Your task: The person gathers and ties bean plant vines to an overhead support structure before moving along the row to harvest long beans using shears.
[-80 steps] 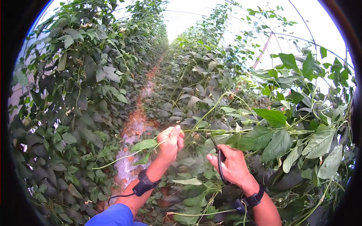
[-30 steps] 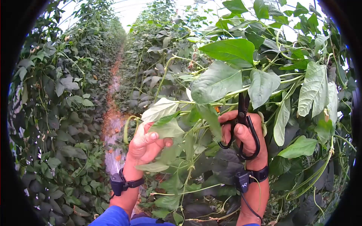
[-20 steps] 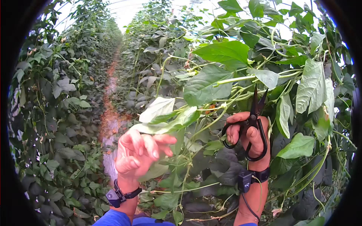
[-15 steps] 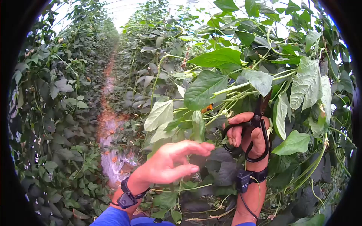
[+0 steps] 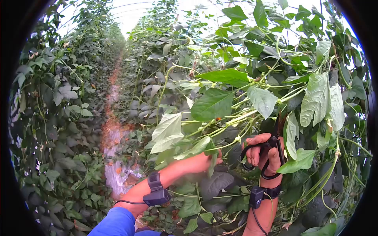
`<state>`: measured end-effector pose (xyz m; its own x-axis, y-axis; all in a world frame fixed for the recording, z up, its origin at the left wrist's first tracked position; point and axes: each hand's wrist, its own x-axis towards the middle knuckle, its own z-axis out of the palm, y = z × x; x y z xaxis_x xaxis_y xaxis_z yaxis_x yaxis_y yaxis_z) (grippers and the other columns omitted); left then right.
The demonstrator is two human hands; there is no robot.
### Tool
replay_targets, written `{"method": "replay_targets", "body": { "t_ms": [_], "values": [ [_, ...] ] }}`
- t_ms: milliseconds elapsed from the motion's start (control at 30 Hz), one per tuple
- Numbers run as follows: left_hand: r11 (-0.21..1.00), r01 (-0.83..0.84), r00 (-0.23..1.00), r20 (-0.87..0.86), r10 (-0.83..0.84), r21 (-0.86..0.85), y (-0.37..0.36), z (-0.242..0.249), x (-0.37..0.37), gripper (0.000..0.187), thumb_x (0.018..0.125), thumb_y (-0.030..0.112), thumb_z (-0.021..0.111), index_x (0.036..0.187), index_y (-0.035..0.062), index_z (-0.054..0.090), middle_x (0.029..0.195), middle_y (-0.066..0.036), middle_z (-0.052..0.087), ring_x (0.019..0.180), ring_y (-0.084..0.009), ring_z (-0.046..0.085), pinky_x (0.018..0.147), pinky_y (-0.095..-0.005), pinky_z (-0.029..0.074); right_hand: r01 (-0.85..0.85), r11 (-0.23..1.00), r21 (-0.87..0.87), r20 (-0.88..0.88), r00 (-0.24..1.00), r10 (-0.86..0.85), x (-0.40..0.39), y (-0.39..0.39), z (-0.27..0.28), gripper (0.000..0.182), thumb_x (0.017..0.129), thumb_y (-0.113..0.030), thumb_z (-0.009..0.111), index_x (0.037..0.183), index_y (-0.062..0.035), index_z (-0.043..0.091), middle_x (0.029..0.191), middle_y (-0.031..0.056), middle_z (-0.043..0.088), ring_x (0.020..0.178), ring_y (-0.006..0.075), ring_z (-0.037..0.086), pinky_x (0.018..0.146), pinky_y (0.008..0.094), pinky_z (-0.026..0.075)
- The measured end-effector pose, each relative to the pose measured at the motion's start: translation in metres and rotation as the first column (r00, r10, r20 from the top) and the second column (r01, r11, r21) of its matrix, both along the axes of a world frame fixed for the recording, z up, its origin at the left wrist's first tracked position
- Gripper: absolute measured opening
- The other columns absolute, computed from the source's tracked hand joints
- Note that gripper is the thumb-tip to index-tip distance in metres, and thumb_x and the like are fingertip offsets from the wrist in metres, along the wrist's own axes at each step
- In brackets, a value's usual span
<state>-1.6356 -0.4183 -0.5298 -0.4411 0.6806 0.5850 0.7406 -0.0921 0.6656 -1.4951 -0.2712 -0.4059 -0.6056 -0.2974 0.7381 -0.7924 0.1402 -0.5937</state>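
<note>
My right hand (image 5: 264,151) has its fingers through the black handles of scissors (image 5: 271,142), whose blades point up among the stems and are partly hidden by leaves. Lower centre, my left hand (image 5: 206,162) reaches in beneath the hanging bean foliage; leaves cover most of its fingers, so its grip cannot be made out. Above both hands, a bundle of pale green stems (image 5: 246,115) runs sideways with broad green leaves (image 5: 212,104) on it.
A tall wall of climbing plants (image 5: 51,129) stands on the left. Between the rows runs a narrow path (image 5: 114,157) with brown litter and shiny film. Long thin vines (image 5: 330,169) hang at the right beside my right wrist.
My left hand has moved right and in under the leaves, its forearm reaching further forward. My right hand with the scissors sits slightly lower and further right. The stems and leaves have shifted a little.
</note>
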Motion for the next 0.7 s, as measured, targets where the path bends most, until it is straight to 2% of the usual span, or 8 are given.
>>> {"method": "replay_targets", "body": {
  "t_ms": [67,200,233,300,500,567,633,700],
  "values": [
    [0.908,0.327,0.944,-0.05,-0.326,0.262,0.001,-0.009,-0.02,0.016,0.091,0.022,0.059,0.094,0.0059,0.058,0.092,-0.006,0.054,0.086,-0.0197,0.052,0.072,-0.0333,0.043,0.042,0.998,-0.051,0.047,0.998,-0.039,-0.003,0.002,-0.007,0.063,0.089,-0.053,0.055,0.1,0.0089,0.056,0.053,0.0051,0.052,0.045,0.0145,0.049,0.065,0.0327,0.047],
    [0.987,0.163,0.93,0.337,-0.148,-0.016,-0.023,0.004,-0.014,0.025,0.095,0.031,0.054,0.092,0.0058,0.053,0.115,-0.005,0.058,0.103,-0.0132,0.052,0.071,-0.0292,0.043,0.194,0.981,-0.023,0.102,0.976,-0.191,0.006,-0.005,-0.007,0.069,0.081,-0.055,0.064,0.097,0.0121,0.058,0.055,0.0081,0.053,0.047,0.0155,0.051,0.054,0.0304,0.045],
    [0.986,0.166,0.931,0.333,-0.151,-0.016,-0.027,0.011,-0.008,0.025,0.095,0.031,0.054,0.092,0.0058,0.053,0.115,-0.005,0.058,0.103,-0.0132,0.052,0.071,-0.0292,0.043,0.197,0.98,-0.023,0.098,0.976,-0.194,0.007,-0.005,-0.01,0.069,0.081,-0.055,0.064,0.097,0.0121,0.058,0.055,0.0081,0.053,0.047,0.0155,0.051,0.054,0.0304,0.045],
    [0.874,0.427,0.717,0.501,-0.484,0.233,-0.035,0.024,0.002,0.025,0.094,0.03,0.056,0.088,0.0065,0.05,0.121,-0.01,0.058,0.109,-0.0125,0.052,0.071,-0.026,0.043,0.263,0.962,-0.078,0.104,0.962,-0.254,0.007,-0.006,-0.014,0.07,0.079,-0.054,0.066,0.096,0.0132,0.057,0.054,0.0079,0.053,0.047,0.0155,0.051,0.049,0.0288,0.043],
    [0.827,0.441,0.753,0.359,-0.552,0.347,-0.022,0.011,-0.003,0.023,0.094,0.027,0.057,0.094,0.0056,0.05,0.08,-0.003,0.06,0.076,-0.0114,0.056,0.066,-0.0257,0.042,0.362,0.932,-0.008,0.168,0.919,-0.356,0.016,0.005,-0.016,0.067,0.076,-0.054,0.068,0.089,0.0111,0.06,0.055,0.0052,0.053,0.049,0.0137,0.05,0.048,0.0258,0.039],
    [0.797,0.421,0.743,0.34,-0.577,0.433,-0.026,0.003,-0.008,0.022,0.093,0.025,0.058,0.099,0.0043,0.052,0.076,-0.002,0.057,0.073,-0.0109,0.055,0.067,-0.0271,0.043,0.439,0.809,0.39,0.201,0.817,-0.54,0.023,0.009,-0.012,0.062,0.075,-0.052,0.069,0.088,0.0079,0.062,0.056,0.0035,0.054,0.05,0.0118,0.047,0.049,0.0248,0.035],
    [0.839,0.384,0.749,0.402,-0.527,0.384,-0.025,-0.003,-0.011,0.023,0.093,0.023,0.059,0.105,0.0034,0.053,0.074,-0.001,0.055,0.071,-0.0111,0.053,0.068,-0.0274,0.043,0.443,0.753,0.486,0.159,0.803,-0.575,0.02,0.013,-0.012,0.054,0.076,-0.047,0.07,0.089,0.005,0.063,0.06,0.0062,0.056,0.055,0.0129,0.049,0.052,0.027,0.038],
    [0.856,0.356,0.771,0.399,-0.496,0.376,-0.024,-0.01,-0.011,0.025,0.093,0.022,0.059,0.108,0.0031,0.053,0.074,-0.001,0.055,0.071,-0.0108,0.053,0.068,-0.0263,0.043,0.461,0.59,0.663,-0.01,0.793,-0.609,0.012,0.019,-0.017,0.047,0.08,-0.044,0.067,0.089,0.0021,0.062,0.07,0.0132,0.059,0.061,0.0234,0.056,0.059,0.0334,0.044]
  ]
}}
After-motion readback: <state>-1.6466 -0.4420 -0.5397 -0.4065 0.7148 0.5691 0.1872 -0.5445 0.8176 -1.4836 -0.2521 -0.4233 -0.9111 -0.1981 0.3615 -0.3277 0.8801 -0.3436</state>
